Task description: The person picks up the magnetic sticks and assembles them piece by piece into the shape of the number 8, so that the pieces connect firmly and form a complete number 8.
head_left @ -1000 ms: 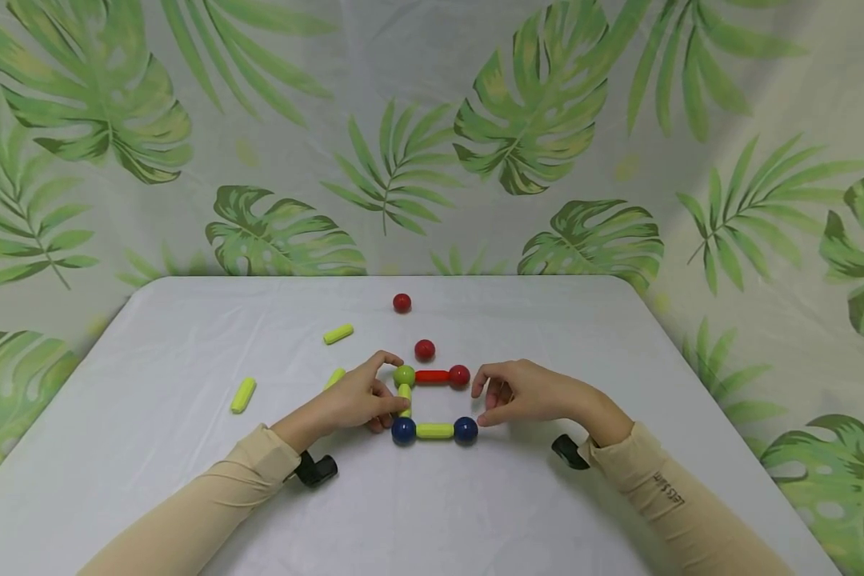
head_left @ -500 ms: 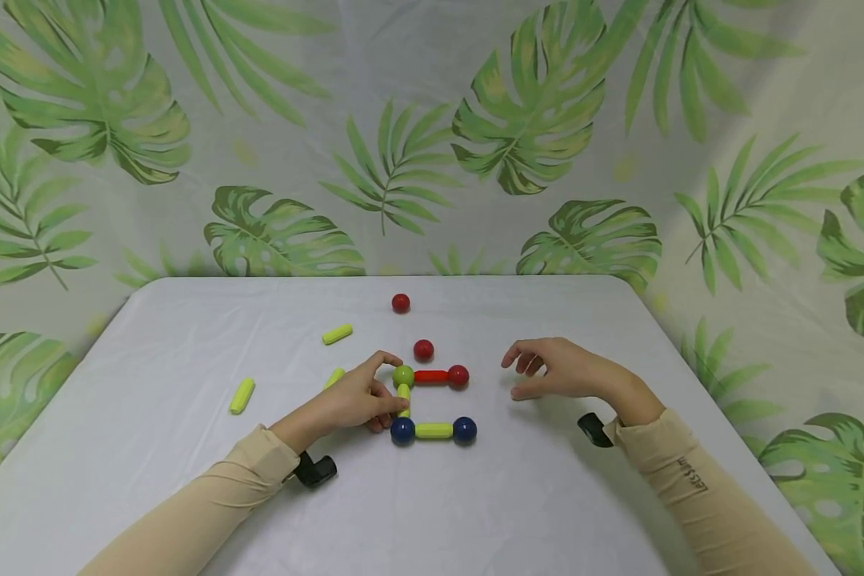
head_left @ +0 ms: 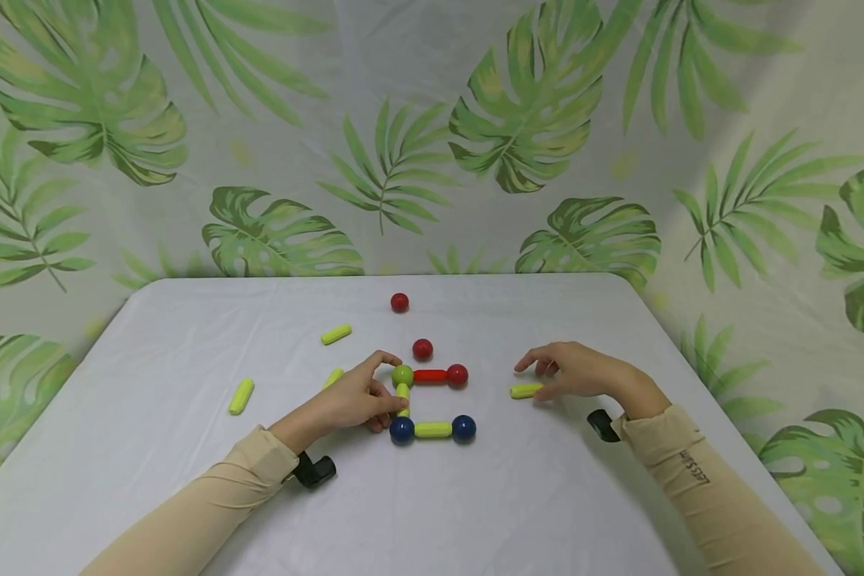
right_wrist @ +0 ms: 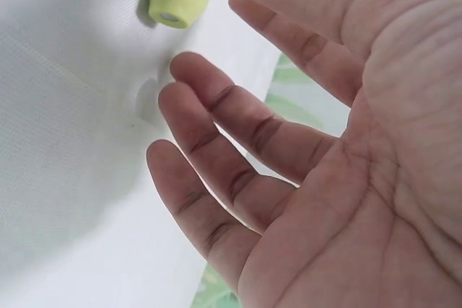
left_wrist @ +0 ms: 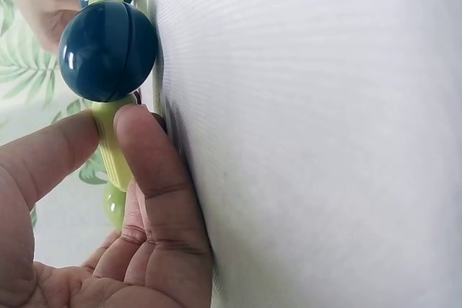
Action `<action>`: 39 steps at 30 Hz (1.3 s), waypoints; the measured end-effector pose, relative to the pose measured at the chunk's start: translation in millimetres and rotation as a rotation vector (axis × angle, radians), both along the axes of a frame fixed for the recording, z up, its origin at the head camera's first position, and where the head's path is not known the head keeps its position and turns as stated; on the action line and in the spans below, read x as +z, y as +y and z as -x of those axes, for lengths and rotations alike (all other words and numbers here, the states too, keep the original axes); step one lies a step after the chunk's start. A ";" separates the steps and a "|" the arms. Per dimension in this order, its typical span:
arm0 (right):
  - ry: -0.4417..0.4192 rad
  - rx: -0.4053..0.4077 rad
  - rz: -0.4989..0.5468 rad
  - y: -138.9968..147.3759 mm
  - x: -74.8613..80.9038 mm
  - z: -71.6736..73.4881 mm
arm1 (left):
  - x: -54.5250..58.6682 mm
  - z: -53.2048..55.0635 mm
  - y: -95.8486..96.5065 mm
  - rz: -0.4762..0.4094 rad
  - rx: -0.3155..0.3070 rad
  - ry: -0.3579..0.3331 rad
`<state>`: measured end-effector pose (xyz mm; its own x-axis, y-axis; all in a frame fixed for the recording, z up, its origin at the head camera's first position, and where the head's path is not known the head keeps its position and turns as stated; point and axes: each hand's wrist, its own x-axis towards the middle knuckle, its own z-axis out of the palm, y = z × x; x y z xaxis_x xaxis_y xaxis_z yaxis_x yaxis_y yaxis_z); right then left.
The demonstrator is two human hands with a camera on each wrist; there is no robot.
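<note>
Head view: loose yellow rod lies crosswise just left of half-spread, empty right grip; left grip pinches joined rod.

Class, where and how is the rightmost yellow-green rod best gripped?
Pinch the slim yellow-green rod mid-length by its near and far sides, probably best from above: it appears to lie flat on the table, running left to right.

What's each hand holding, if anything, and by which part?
The left hand pinches the ridged lime rod between the glossy green ball and navy ball, near the latter. The right hand holds nothing; a loose lime rod lies beside it.
</note>
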<state>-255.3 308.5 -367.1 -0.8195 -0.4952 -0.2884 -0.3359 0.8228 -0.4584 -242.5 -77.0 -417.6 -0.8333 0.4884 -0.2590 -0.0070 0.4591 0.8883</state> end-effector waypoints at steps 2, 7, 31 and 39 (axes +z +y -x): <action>-0.007 0.004 0.006 0.9 -1.0 0.5 | -0.1 -0.2 0.0 -0.001 0.001 -0.002; -0.007 0.009 0.013 3.7 -4.0 0.9 | -0.4 -1.1 0.5 -0.007 0.002 -0.009; -0.030 -0.016 0.076 -2.5 -18.5 0.1 | 1.9 -7.4 3.0 -0.006 0.011 -0.003; -0.021 -0.007 0.118 -7.1 -22.1 -0.7 | 1.6 -7.7 3.7 -0.005 0.011 -0.003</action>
<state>-254.6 301.3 -389.2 -0.8174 -0.5210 -0.2458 -0.3193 0.7649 -0.5594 -234.7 -73.3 -416.0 -0.8379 0.4803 -0.2593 -0.0153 0.4542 0.8908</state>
